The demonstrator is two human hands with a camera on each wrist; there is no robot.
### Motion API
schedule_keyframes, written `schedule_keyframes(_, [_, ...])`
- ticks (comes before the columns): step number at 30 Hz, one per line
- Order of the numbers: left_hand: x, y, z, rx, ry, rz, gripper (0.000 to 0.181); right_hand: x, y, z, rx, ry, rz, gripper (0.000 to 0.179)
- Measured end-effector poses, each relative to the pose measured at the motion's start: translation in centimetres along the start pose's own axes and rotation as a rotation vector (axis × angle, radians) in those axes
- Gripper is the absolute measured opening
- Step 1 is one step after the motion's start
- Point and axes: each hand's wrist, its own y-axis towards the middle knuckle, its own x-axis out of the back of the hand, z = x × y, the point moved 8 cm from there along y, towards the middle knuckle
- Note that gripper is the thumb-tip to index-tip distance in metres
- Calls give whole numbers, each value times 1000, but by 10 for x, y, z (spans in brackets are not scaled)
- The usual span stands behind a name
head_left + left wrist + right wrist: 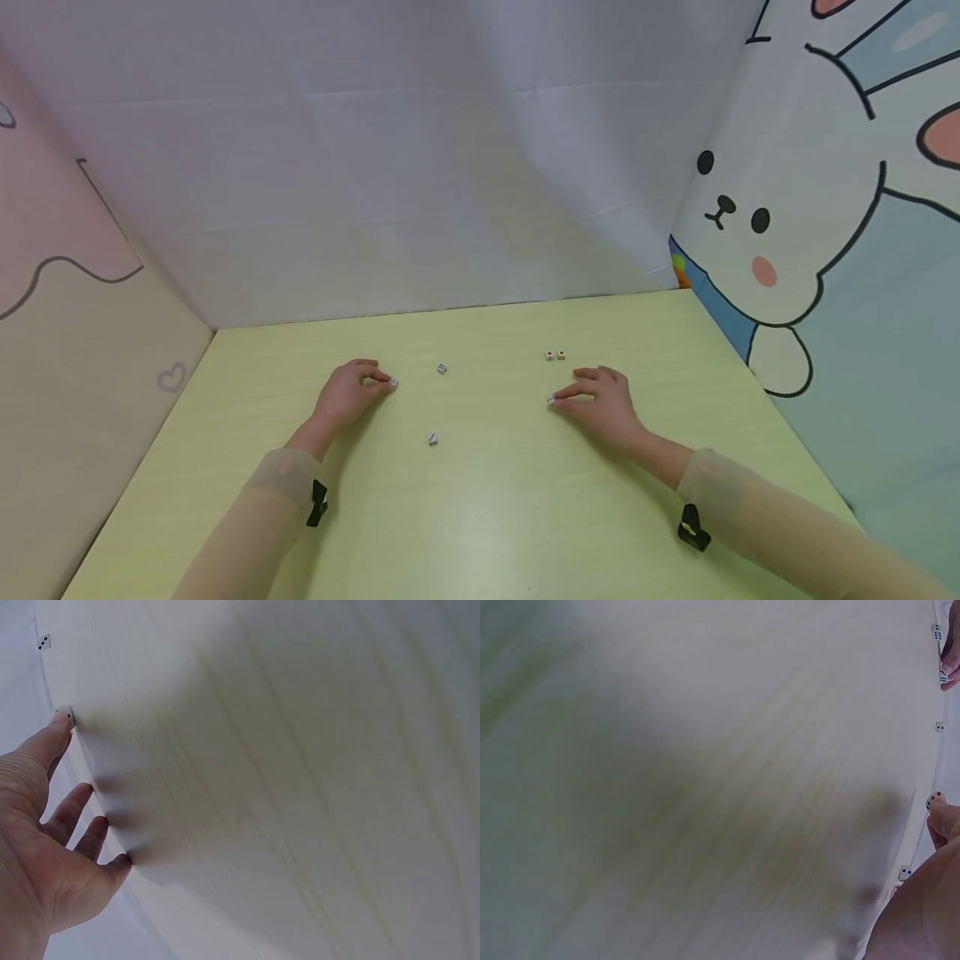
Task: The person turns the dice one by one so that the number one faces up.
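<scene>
My left hand (350,395) pinches a small white die (393,382) between thumb and fingertip at the left of the table. In the left wrist view this die (67,716) shows just past the fingertip, and the other fingertips rest on the tabletop. On the right, my right hand (606,407) pinches another white die (551,401) with thumb and index finger. One loose die (442,367) lies just right of the left hand, and a second die (432,438) is nearer the front. Beyond the right hand sit two dice (555,356) side by side, red pips facing up.
The pale yellow table (480,517) ends at a white cloth backdrop (450,192). A printed panel with a cartoon rabbit (795,242) stands along the right edge, and a pink and beige panel (75,358) along the left.
</scene>
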Motion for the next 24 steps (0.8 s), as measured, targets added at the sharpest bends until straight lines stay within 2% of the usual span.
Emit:
schedule_keyframes(8, [1, -1, 0, 0, -13, 6, 20, -4, 0, 0, 56, -53, -2, 12])
schedule_keyframes(24, [1, 0, -2, -3, -1, 1, 21, -6, -3, 1, 62, -120, 0, 10])
